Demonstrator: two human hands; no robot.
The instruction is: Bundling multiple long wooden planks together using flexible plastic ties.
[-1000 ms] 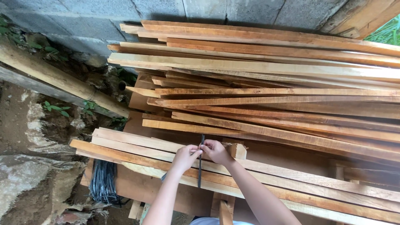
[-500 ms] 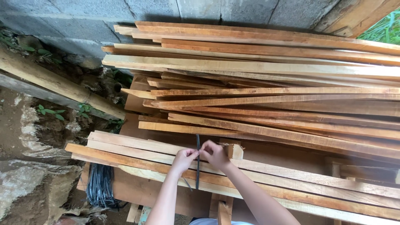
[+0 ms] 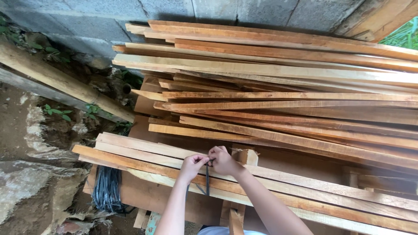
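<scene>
Timber everywhere: a big stack of planks (image 3: 283,78) against the block wall (image 3: 174,8), and nearer, a small bundle of slats (image 3: 143,154) at the front edge of the workbench (image 3: 143,196). Left hand (image 3: 191,165) and right hand (image 3: 223,160) meet over it, both pinching a dark strap (image 3: 207,180) that hangs down across the slats. A slack pull could let the slats slide apart. Half a second ago the strap's end stood up above the hands; now it's drawn down, knuckles closer together.

Grey block wall (image 3: 165,8), strap bundle (image 3: 106,189)
</scene>
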